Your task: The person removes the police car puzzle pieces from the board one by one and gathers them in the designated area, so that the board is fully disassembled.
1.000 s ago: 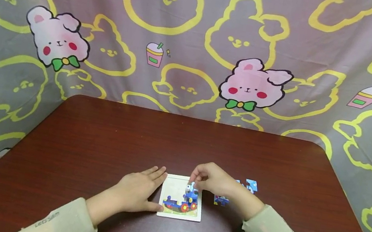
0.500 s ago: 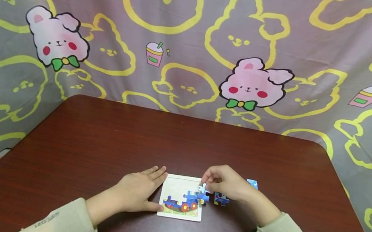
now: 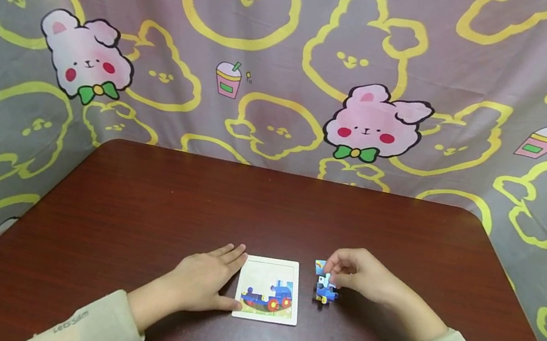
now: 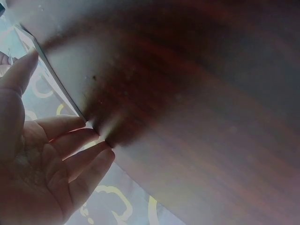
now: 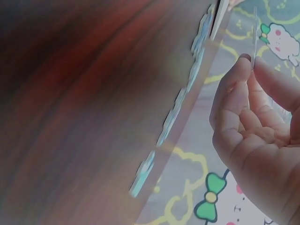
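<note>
In the head view, a square wooden jigsaw board (image 3: 257,272) with a pale rim lies on the table. Pieces showing a blue train with red wheels fill its lower part and some of its right side. My left hand (image 3: 193,283) rests at the board's left edge, its thumb and fingers extended against it; the left wrist view shows the fingertips by the board's edge (image 4: 61,86). To the right of the board, my right hand (image 3: 364,274) pinches a blue jigsaw piece (image 3: 326,292) between thumb and finger. The right wrist view shows that piece (image 5: 255,37) edge-on.
A loose jigsaw piece (image 3: 319,266) lies just beyond the held one. Several loose pieces (image 5: 171,117) stretch in a row on the table in the right wrist view. A patterned curtain (image 3: 278,76) hangs behind the brown table (image 3: 183,198).
My right hand has carried the blue piece rightward, off the board's upper right area and over the loose pieces. My left hand stays at the board's edge.
</note>
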`<state>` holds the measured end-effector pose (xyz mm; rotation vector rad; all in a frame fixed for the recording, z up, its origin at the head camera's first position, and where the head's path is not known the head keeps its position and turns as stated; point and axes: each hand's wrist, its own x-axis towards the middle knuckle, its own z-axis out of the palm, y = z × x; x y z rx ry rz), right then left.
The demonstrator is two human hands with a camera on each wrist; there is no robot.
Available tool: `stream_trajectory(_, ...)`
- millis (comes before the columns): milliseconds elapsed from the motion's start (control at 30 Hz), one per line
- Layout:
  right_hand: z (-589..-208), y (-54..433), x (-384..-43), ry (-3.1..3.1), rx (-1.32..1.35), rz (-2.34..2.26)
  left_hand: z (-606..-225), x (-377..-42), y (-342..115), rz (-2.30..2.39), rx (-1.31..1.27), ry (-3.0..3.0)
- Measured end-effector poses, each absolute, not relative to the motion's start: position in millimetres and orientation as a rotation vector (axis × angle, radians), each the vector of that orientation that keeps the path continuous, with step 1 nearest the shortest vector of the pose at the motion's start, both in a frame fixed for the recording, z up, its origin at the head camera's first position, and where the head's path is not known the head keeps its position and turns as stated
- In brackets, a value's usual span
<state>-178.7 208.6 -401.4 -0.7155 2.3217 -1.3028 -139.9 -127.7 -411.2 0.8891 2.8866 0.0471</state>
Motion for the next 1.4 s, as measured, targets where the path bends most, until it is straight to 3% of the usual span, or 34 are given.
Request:
stream_trajectory(667, -406, 249, -175, 2.403, -0.767, -1.246, -409, -139, -127, 0.055, 0.885, 2.884)
stream_trajectory(1400, -399, 242, -178, 2.585, -0.804, -1.008, -411, -139, -127, 0.066, 0.892, 2.887)
